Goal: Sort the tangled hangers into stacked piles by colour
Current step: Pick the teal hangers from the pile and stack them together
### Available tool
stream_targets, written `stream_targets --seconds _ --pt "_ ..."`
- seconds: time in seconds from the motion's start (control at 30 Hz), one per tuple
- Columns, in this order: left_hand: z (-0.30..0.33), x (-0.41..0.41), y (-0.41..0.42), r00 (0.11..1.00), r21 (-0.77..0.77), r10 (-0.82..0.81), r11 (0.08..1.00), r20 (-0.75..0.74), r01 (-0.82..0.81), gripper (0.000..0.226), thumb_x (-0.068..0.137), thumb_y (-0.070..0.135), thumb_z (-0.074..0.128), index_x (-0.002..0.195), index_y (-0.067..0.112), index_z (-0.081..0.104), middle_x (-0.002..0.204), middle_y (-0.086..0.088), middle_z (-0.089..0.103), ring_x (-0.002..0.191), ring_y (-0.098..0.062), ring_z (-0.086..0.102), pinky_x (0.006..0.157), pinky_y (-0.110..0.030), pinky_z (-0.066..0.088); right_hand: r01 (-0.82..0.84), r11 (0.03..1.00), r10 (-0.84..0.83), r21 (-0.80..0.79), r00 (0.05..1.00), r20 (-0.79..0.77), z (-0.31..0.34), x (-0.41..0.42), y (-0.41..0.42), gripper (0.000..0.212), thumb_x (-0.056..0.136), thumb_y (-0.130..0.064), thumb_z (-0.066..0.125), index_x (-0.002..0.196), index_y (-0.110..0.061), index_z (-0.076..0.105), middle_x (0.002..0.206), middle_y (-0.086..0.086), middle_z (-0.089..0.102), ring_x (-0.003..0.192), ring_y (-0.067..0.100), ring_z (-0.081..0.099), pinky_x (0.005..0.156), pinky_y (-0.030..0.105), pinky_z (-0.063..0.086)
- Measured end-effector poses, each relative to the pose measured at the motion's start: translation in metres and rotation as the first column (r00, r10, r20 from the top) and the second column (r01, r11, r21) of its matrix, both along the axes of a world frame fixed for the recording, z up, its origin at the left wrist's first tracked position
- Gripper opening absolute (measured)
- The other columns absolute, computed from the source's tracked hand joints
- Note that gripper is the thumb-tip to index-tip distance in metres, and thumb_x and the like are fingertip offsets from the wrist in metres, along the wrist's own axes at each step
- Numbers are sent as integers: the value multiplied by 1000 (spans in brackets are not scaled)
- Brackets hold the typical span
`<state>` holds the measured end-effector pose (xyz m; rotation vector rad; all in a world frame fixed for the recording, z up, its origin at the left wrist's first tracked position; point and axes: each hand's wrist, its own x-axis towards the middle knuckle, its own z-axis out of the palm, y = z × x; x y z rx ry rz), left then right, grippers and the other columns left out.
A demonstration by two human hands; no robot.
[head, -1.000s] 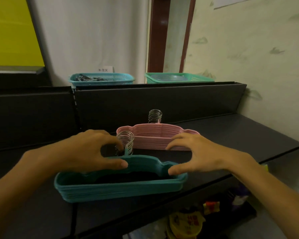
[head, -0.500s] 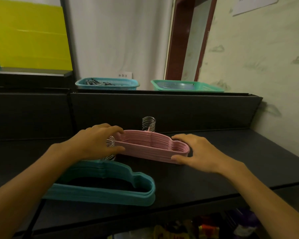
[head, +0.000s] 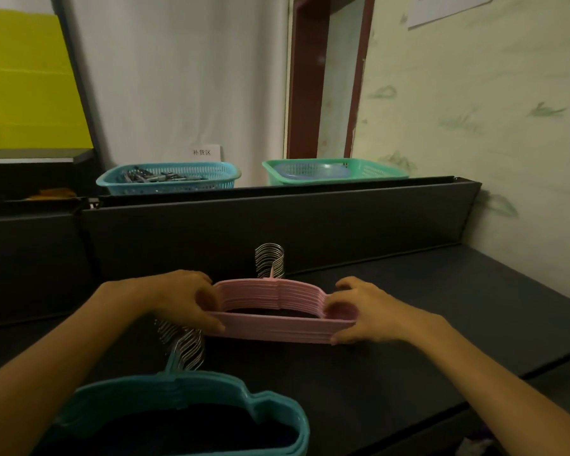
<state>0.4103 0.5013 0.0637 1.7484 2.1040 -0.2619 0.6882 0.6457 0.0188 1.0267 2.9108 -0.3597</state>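
1. Teal hangers (head: 191,413) lie stacked at 7 o'clock, at the near edge of the black counter (head: 441,324), their wire hooks pointing up toward 12. A second ago both my hands were on this pile; now neither touches it, so I judge it finished.

2. My left hand (head: 181,299), at 9 o'clock of the pink pile, has moved up from the teal stack. Its fingers are curled round the left end, thumb underneath along the bottom bar.

3. Pink hangers (head: 277,307) sit in the middle, one neat stack, hooks bunched at 12 o'clock. Half a second ago the stack lay skewed; now it runs square across the counter, from 9 to 3.

4. My right hand (head: 366,311), at 3 o'clock of the pile, wraps the right end, fingers over the top and thumb low. Both hands squeeze the stack from its two ends.

5. Far behind at 12 o'clock, a blue basket (head: 168,177) and a green basket (head: 336,171) stand on the ledge.

6. With two colours separated and no loose hangers in view, I judge the sorting nearly done: only squaring this pink pile is left.
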Motion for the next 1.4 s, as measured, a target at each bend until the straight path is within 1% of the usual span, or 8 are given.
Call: stream_targets --seconds 0.33,0.57,0.67,0.77,0.87,1.07,1.23,1.4 --pt "-7 -15 22 997 -158 -16 987 77 28 44 82 61 57 118 37 58 136 9 43 118 -9 43 102 -32 37 -33 999 32 16 999 36 -19 -15 9 49 74 -48 76 119 -34 62 122 -12 42 107 6 45 91 25 46" --pt "-13 -21 31 983 -179 -4 983 182 37 43 83 49 62 123 35 54 127 14 45 107 -1 44 86 -19 37 -53 998 53 30 999 -4 -24 -13 14 50 75 -44 77 121 -30 63 120 -9 51 103 5 50 90 25 49" --pt "-13 -23 33 982 -176 -8 984 188 42 51 82 48 63 129 39 48 124 17 40 112 -2 38 96 -24 34 -72 997 72 42 997 -12 -23 -11 14 54 76 -44 76 126 -31 61 120 -8 51 103 6 50 89 25 49" --pt "-13 -24 34 977 -184 -5 982 212 44 59 77 52 65 131 41 45 130 15 40 114 -3 38 93 -23 34 -85 996 86 37 996 -22 -23 -10 15 55 77 -42 76 128 -30 60 122 -7 51 104 6 50 90 26 49" --pt "-11 -23 33 974 -209 -5 976 226 53 71 63 68 64 127 45 45 129 17 41 116 -3 39 95 -23 35 -104 994 104 29 994 -23 -22 -11 16 54 77 -40 76 128 -31 59 123 -7 49 104 6 49 89 25 49" --pt "-8 -16 39 972 -202 17 979 233 31 54 77 56 62 127 44 47 135 14 47 120 -4 43 107 -32 35 -134 991 134 17 991 -19 -22 -3 23 55 78 -39 76 129 -33 57 123 -7 47 106 6 48 89 26 49" --pt "-6 7 54 965 -232 65 973 254 -5 47 71 58 69 115 55 50 134 15 44 120 -12 46 95 -38 50 -143 990 143 7 989 -18 -18 20 42 55 77 -40 77 128 -34 58 121 -7 47 105 7 50 90 29 51" --pt "-7 52 82 968 -228 73 973 240 -17 54 79 42 70 127 46 45 132 13 40 117 -15 46 89 -40 54 -168 986 168 17 986 -13 -19 64 79 54 75 -43 77 126 -35 59 119 -8 48 103 5 49 90 29 50"
